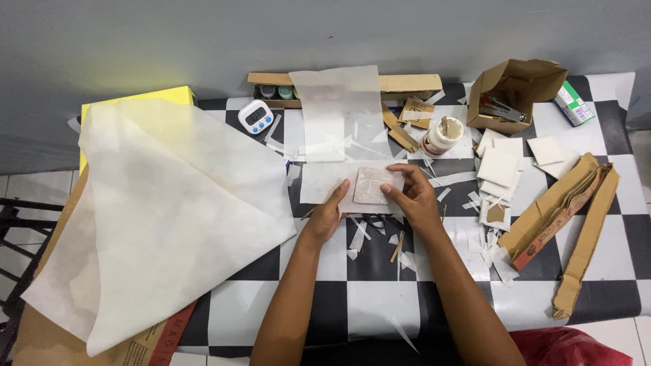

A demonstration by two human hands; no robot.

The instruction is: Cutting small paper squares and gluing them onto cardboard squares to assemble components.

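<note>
Checkered tabletop (380,285) against grey wall. Mid-table, left hand (327,218) and right hand (411,198) pinch a small brown square (371,185) flat onto white paper (324,181), steadying it; glue jar (441,135) within reach.

The person has two bare arms with no sleeves on them. The left hand (327,218) and right hand (415,200) wear no gloves, rings or watch.
</note>
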